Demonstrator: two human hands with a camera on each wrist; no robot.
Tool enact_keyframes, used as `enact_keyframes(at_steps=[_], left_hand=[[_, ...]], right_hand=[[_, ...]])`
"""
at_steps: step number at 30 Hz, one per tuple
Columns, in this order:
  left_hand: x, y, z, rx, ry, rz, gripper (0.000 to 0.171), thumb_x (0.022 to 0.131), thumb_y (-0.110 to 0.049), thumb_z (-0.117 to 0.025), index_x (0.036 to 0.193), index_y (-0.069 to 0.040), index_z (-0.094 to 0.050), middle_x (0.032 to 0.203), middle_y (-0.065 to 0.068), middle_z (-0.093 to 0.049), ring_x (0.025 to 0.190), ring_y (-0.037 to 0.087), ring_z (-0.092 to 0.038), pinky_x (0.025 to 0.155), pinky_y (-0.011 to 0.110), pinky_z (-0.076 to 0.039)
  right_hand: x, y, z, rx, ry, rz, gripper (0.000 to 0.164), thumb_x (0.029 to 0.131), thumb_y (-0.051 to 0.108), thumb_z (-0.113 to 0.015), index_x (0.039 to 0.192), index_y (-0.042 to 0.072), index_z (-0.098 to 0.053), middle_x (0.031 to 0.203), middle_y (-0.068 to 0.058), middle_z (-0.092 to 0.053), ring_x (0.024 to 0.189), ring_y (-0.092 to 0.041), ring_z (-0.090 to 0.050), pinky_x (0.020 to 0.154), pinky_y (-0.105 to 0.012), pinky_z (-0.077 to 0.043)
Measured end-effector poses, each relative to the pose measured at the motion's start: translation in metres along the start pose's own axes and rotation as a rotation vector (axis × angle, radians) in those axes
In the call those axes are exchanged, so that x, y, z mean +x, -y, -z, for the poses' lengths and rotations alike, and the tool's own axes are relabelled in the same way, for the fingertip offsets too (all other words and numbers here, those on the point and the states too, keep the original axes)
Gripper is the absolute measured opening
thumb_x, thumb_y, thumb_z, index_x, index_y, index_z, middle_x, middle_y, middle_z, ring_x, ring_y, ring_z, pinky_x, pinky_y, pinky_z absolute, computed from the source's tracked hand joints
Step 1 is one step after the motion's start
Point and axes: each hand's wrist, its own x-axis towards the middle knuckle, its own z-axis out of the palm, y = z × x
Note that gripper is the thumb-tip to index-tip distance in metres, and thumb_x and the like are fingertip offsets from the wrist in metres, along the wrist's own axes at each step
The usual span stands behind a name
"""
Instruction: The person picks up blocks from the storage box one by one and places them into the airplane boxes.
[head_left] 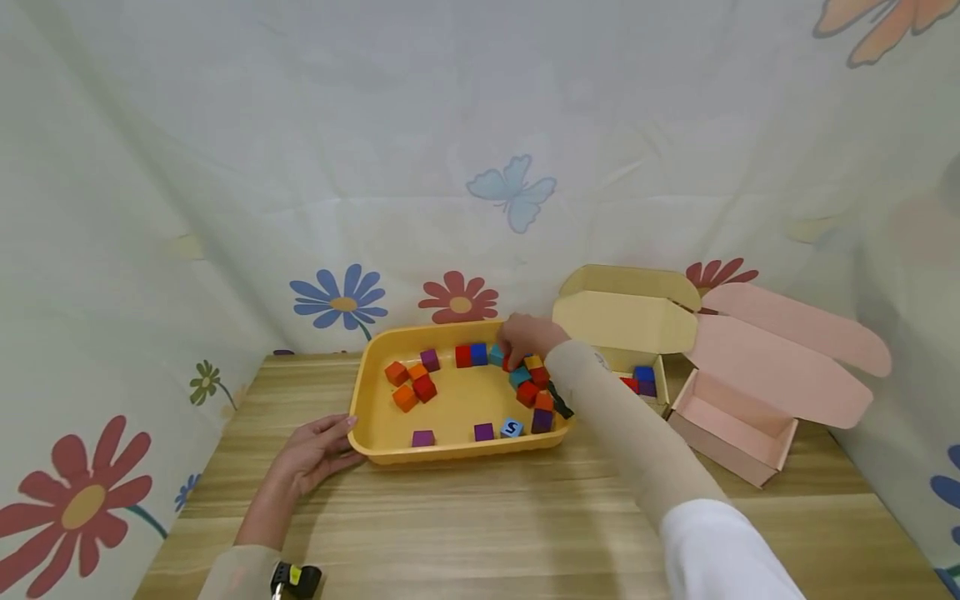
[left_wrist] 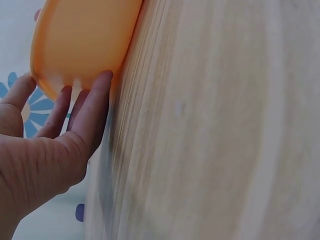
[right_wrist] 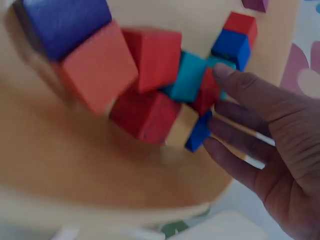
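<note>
1. Yellow plastic tray [head_left: 457, 408] on a wooden table [head_left: 450, 533], with coloured cubes [head_left: 424, 387] inside, many bunched towards its right end.
2. From the head view, the right hand [head_left: 528, 337] reaches over the tray's far right corner and hides much of what it touches.
3. The right wrist view uncovers that: thumb and fingers pinch a red cube [right_wrist: 206, 92], and a blue cube [right_wrist: 200, 131] sits by the lower fingertips.
4. The left hand [head_left: 318, 450] isn't clenched; its fingers stretch to the tray's left end, and the left wrist view shows fingertips [left_wrist: 104, 77] against the outer wall.
5. The head view alone clearly takes in two lidded boxes standing open at right: a pale yellow box [head_left: 626, 323] holding cubes, and a pink box [head_left: 723, 437].
</note>
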Motion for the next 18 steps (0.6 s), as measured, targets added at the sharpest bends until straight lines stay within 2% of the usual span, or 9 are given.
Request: enact_keyframes(at_steps=[4, 8, 11, 15, 18], left_hand=[[0.001, -0.001, -0.001, -0.001, 0.007, 0.005, 0.078, 0.096, -0.032, -0.073, 0.154, 0.004, -0.034, 0.129, 0.016, -0.065, 0.108, 0.025, -0.069, 0.096, 0.051, -0.056], [0.001, -0.002, -0.002, -0.010, 0.007, 0.008, 0.076, 0.097, -0.030, -0.071, 0.154, 0.004, -0.034, 0.127, 0.016, -0.066, 0.107, 0.025, -0.070, 0.096, 0.051, -0.056], [0.001, -0.002, -0.002, -0.009, 0.009, 0.010, 0.074, 0.099, -0.029, -0.070, 0.154, 0.004, -0.034, 0.126, 0.015, -0.066, 0.107, 0.024, -0.070, 0.097, 0.051, -0.056], [0.000, -0.002, -0.002, -0.009, 0.018, 0.013, 0.074, 0.099, -0.030, -0.069, 0.154, 0.003, -0.033, 0.127, 0.015, -0.066, 0.109, 0.025, -0.069, 0.098, 0.051, -0.055], [-0.002, -0.002, -0.001, -0.011, 0.013, 0.016, 0.076, 0.098, -0.031, -0.069, 0.155, 0.003, -0.032, 0.127, 0.015, -0.066, 0.109, 0.025, -0.069, 0.098, 0.052, -0.055]], right_hand=[[0.005, 0.006, -0.006, -0.004, -0.013, -0.044, 0.040, 0.086, 0.015, -0.084, 0.060, 0.013, -0.054, 0.058, 0.005, -0.035, 0.054, -0.014, -0.038, 0.050, -0.023, -0.034], [0.006, 0.012, -0.007, -0.047, -0.040, -0.066, 0.053, 0.085, 0.008, -0.084, 0.055, 0.015, -0.041, 0.055, 0.004, -0.022, 0.050, -0.014, -0.025, 0.046, -0.023, -0.026], [0.004, 0.016, -0.007, -0.064, -0.064, -0.089, 0.046, 0.084, 0.008, -0.084, 0.058, 0.012, -0.046, 0.056, 0.003, -0.025, 0.053, -0.015, -0.031, 0.048, -0.023, -0.030], [0.003, 0.018, -0.010, -0.047, -0.095, -0.133, 0.028, 0.083, 0.010, -0.086, 0.068, 0.008, -0.063, 0.059, 0.003, -0.042, 0.062, -0.017, -0.047, 0.054, -0.024, -0.042], [0.003, 0.019, -0.012, -0.029, -0.112, -0.134, 0.019, 0.082, 0.011, -0.087, 0.076, 0.006, -0.069, 0.063, 0.002, -0.049, 0.068, -0.019, -0.053, 0.058, -0.024, -0.046]])
